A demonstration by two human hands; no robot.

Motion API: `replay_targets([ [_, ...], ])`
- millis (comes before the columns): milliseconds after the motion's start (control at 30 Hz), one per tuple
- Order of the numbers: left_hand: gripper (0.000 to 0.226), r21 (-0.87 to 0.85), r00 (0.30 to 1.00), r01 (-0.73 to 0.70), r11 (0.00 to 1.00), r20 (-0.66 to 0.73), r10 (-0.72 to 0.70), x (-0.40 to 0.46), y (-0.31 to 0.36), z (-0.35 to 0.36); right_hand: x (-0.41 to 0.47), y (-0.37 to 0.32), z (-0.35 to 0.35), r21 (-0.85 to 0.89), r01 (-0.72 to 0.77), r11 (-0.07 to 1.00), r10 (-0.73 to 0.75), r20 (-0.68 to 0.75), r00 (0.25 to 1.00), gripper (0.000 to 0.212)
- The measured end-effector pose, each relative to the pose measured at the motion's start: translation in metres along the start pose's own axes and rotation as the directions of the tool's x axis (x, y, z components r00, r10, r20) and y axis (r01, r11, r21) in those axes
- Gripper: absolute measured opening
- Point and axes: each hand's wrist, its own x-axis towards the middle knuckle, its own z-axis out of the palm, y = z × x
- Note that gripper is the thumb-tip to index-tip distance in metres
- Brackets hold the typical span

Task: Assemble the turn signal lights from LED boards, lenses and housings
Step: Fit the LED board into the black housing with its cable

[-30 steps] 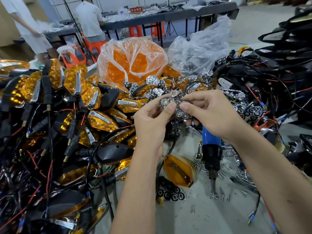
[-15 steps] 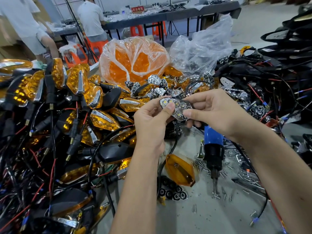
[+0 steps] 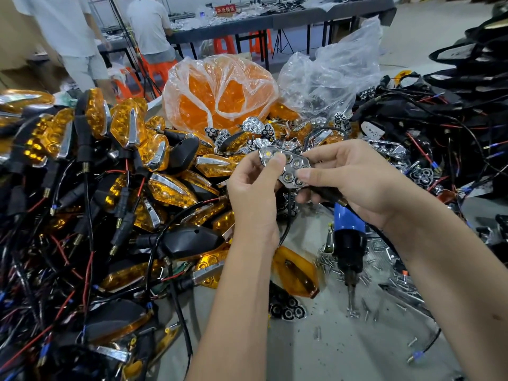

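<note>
Risk I see: the chrome reflector piece (image 3: 288,167) could slip or seat crooked on the black housing under it if my pinch shifts, as my left hand (image 3: 254,188) pinches its far-left end and my right hand (image 3: 354,180) pinches its near edge, held above the desk (image 3: 316,350) centre.

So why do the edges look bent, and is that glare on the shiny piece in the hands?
Head view: the wide-angle lens bows the edges, so the far tables curve. Bright glints sit on the chrome reflector pinched between the left hand and right hand, and on the clear plastic bags. Lighting is even and shadows are soft. The people behind look slightly soft.
</note>
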Motion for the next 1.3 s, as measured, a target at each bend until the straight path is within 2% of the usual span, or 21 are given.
replay_targets([
  [67, 0.008, -0.047, 1.000, 0.019, 0.999, 0.008, -0.019, -0.003, 0.000, 0.004, -0.001, -0.003, 0.005, 0.066, -0.043, 0.997, 0.041, 0.034, 0.999, 0.008],
  [200, 0.026, -0.153, 0.988, 0.107, 0.982, 0.123, -0.088, -0.008, 0.010, 0.008, -0.004, -0.006, 0.023, 0.163, -0.137, 0.977, 0.112, 0.149, 0.982, 0.007],
  [333, 0.033, -0.189, 0.976, 0.171, 0.967, 0.165, -0.140, -0.008, 0.016, 0.000, -0.005, -0.004, 0.038, 0.159, -0.132, 0.978, 0.116, 0.105, 0.988, 0.010],
  [400, 0.030, -0.302, 0.965, 0.239, 0.923, 0.181, -0.191, -0.007, 0.019, -0.004, -0.005, -0.002, 0.042, 0.131, -0.118, 0.984, 0.107, 0.088, 0.990, 0.016],
  [467, 0.023, -0.399, 0.958, 0.264, 0.878, 0.211, -0.193, -0.007, 0.020, -0.006, -0.004, -0.002, 0.041, 0.025, -0.079, 0.997, 0.076, 0.084, 0.994, 0.020],
  [500, 0.021, -0.422, 0.959, 0.261, 0.868, 0.214, -0.184, -0.006, 0.019, -0.006, -0.004, -0.003, 0.039, -0.090, -0.037, 0.995, 0.044, 0.077, 0.996, 0.024],
  [600, 0.020, -0.459, 0.971, 0.232, 0.858, 0.157, -0.178, -0.003, 0.018, -0.007, -0.005, -0.007, 0.025, -0.434, 0.051, 0.899, -0.014, 0.087, 0.996, 0.037],
  [700, 0.016, -0.607, 0.964, 0.259, 0.751, 0.113, -0.241, 0.005, 0.020, -0.013, -0.004, -0.005, 0.013, -0.527, -0.063, 0.847, 0.132, 0.095, 0.987, 0.045],
  [800, 0.015, -0.707, 0.950, 0.308, 0.636, 0.188, -0.251, 0.009, 0.021, -0.023, -0.004, -0.002, 0.012, -0.643, -0.143, 0.752, 0.301, 0.142, 0.943, 0.047],
  [867, 0.013, -0.704, 0.948, 0.319, 0.635, 0.226, -0.226, 0.007, 0.019, -0.027, -0.005, 0.000, 0.019, -0.739, -0.117, 0.664, 0.382, 0.200, 0.902, 0.041],
  [933, 0.016, -0.667, 0.936, 0.349, 0.658, 0.284, -0.209, 0.005, 0.019, -0.028, -0.007, -0.002, 0.029, -0.863, -0.019, 0.506, 0.439, 0.238, 0.866, 0.035],
  [1000, 0.024, -0.633, 0.918, 0.391, 0.668, 0.324, -0.231, 0.006, 0.018, -0.027, -0.009, -0.003, 0.038, -0.930, 0.045, 0.364, 0.495, 0.234, 0.837, 0.042],
  [1100, 0.032, -0.613, 0.906, 0.422, 0.668, 0.314, -0.284, 0.008, 0.018, -0.027, -0.011, -0.002, 0.046, -0.960, 0.069, 0.270, 0.526, 0.207, 0.825, 0.045],
  [1167, 0.035, -0.608, 0.900, 0.434, 0.665, 0.315, -0.301, 0.008, 0.018, -0.027, -0.010, 0.002, 0.046, -0.968, 0.137, 0.212, 0.488, 0.226, 0.843, 0.030],
  [1233, 0.036, -0.603, 0.894, 0.447, 0.661, 0.327, -0.307, 0.007, 0.020, -0.027, -0.008, 0.002, 0.042, -0.960, 0.166, 0.224, 0.433, 0.250, 0.866, 0.017],
  [1300, 0.035, -0.599, 0.883, 0.468, 0.649, 0.344, -0.319, 0.006, 0.022, -0.025, -0.006, 0.001, 0.031, -0.915, 0.127, 0.382, 0.348, 0.270, 0.898, 0.016],
])
